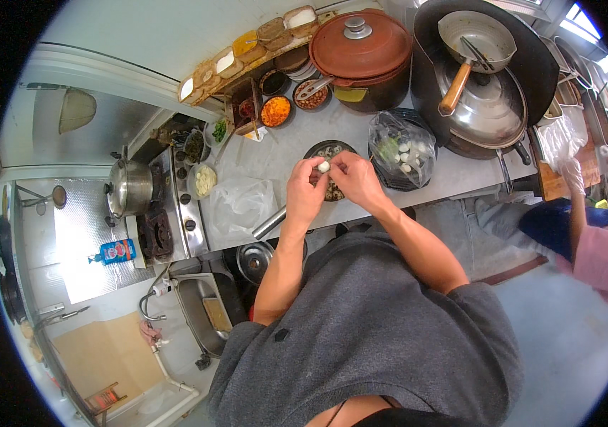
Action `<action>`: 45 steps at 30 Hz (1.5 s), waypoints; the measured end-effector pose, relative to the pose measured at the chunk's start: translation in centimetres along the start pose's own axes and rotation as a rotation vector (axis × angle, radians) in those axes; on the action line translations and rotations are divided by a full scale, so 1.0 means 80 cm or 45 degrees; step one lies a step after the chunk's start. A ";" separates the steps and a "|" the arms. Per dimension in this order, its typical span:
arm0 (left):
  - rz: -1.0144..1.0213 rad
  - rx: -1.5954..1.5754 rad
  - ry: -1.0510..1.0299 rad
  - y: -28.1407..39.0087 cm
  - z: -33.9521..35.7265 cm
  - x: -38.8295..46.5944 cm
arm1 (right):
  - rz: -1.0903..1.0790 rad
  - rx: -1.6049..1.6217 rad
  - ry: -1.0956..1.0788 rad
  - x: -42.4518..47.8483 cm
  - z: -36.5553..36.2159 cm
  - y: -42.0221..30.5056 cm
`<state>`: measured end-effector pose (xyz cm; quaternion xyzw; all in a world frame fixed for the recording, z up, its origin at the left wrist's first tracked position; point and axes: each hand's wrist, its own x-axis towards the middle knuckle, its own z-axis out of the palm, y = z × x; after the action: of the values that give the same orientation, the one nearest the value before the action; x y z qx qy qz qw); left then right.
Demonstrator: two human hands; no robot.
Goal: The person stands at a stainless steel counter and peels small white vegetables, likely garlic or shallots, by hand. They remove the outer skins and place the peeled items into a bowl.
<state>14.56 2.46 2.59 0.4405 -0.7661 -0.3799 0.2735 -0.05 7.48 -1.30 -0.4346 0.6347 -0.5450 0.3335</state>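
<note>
A small white egg (324,166), seemingly a peeled quail egg, sits between the fingertips of my left hand (304,187). From the other side, my right hand (356,177) has its thumb and fingers pinched against the egg. Directly beneath both hands is a dark round pan (312,151) holding speckled quail eggs (335,193), partly covered by my fingers. Its metal handle (270,223) points toward me at the left. Right of my hands, a clear plastic bag (416,144) with several white eggs (404,157) and something green lies on a black dish (406,186).
A bowl of pale slices (203,180) and a crumpled plastic bag (242,200) lie left, beside the stove (189,213). Behind stand a chili bowl (275,111), a peanut bowl (312,96) and a lidded red pot (363,48). A lidded wok (485,107) stands right; a gloved co-worker (603,240) is beyond.
</note>
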 end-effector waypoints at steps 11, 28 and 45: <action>-0.160 -0.487 -0.020 -0.038 0.010 -0.003 | 0.058 0.057 -0.044 -0.004 -0.006 -0.006; -0.168 -0.691 -0.064 -0.038 0.008 -0.005 | 0.109 -0.048 -0.048 -0.009 -0.013 -0.007; 0.150 0.191 0.025 0.010 0.000 -0.013 | -0.049 0.005 0.053 -0.014 -0.004 -0.007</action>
<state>14.66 3.65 3.16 0.4175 -0.8143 -0.3003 0.2692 0.18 8.60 -0.75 -0.4346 0.6320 -0.5615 0.3104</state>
